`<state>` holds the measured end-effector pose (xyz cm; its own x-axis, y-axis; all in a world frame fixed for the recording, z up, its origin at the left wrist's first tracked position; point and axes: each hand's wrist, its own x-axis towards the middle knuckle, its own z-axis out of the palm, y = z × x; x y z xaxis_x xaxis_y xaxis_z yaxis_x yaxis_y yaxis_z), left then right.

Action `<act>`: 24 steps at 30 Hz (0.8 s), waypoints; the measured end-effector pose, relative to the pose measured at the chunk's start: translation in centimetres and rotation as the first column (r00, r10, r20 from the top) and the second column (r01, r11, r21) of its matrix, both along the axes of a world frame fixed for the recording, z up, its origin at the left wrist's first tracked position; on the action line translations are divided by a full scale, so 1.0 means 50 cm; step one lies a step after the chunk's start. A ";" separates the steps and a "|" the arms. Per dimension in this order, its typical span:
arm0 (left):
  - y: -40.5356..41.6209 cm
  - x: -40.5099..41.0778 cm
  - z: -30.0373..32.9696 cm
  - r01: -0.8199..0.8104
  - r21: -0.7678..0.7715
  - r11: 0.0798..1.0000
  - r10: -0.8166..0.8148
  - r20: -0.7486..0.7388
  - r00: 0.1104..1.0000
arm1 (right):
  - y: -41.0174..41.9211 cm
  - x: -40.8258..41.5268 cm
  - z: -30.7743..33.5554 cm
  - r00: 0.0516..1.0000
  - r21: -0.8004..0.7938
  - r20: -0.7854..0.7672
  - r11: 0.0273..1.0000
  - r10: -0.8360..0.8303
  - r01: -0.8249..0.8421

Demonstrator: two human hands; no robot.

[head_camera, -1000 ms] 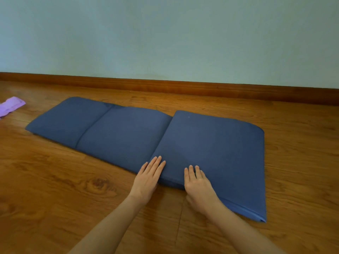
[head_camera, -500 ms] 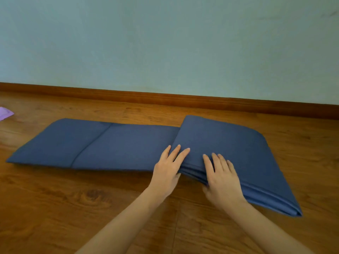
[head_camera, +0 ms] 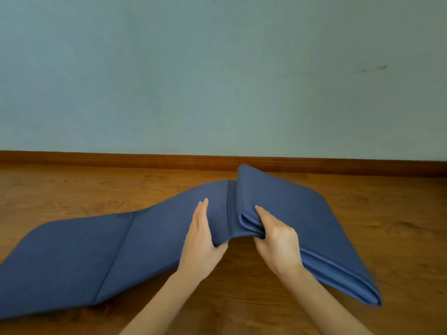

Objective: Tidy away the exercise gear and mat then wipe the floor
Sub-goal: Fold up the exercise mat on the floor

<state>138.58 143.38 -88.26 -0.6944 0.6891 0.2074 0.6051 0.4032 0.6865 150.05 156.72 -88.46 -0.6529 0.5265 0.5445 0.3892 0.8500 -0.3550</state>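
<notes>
A dark blue folding exercise mat [head_camera: 79,259] stretches across the wooden floor [head_camera: 72,189], its right end folded into a stack of several layers [head_camera: 302,218]. My left hand [head_camera: 200,240] grips the mat's near edge just left of the fold, thumb underneath. My right hand [head_camera: 275,240] clamps the near corner of the folded stack. Both hands hold the fold raised off the floor, so the mat arches up at the middle while its left panels lie flat.
A pale blue-green wall [head_camera: 217,68] with a brown wooden skirting board [head_camera: 121,159] runs close behind the mat. Bare wooden floor lies to the right [head_camera: 399,226] and in front of the mat.
Both hands went from lying flat on the mat's folded edge to gripping it, and they lifted the fold off the floor. The view tilted up; the purple item at left left the frame.
</notes>
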 end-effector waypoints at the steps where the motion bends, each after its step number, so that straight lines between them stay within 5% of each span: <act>1: -0.008 0.001 -0.006 -0.054 -0.002 0.999 0.054 0.082 0.995 | 0.001 0.004 0.002 0.999 -0.028 -0.032 1.000 -0.014 0.013; 8: 0.020 0.008 0.020 -0.077 -0.079 0.994 0.080 0.040 0.996 | 0.030 0.033 0.077 0.949 -0.364 -0.240 0.926 -0.202 0.105; 15: 0.146 0.099 0.134 0.018 0.205 0.979 -0.087 0.329 0.940 | 0.031 0.062 0.188 0.809 -0.528 -0.498 0.849 -0.312 0.003; 20: 0.183 0.175 0.182 0.129 0.359 0.924 -0.265 0.360 0.895 | 0.003 0.082 0.232 0.643 -0.564 -0.681 0.811 -0.350 -0.156; 24: 0.151 0.169 0.153 0.208 0.364 0.908 -0.365 0.442 0.819 | -0.005 0.095 0.185 0.770 -0.599 -0.582 0.778 -0.263 -0.187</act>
<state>147.05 150.95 -80.59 -0.5363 0.8363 0.1143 0.2132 0.0032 0.9770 154.79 156.49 -79.21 -0.2690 0.8919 0.3636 -0.0764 0.3566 -0.9311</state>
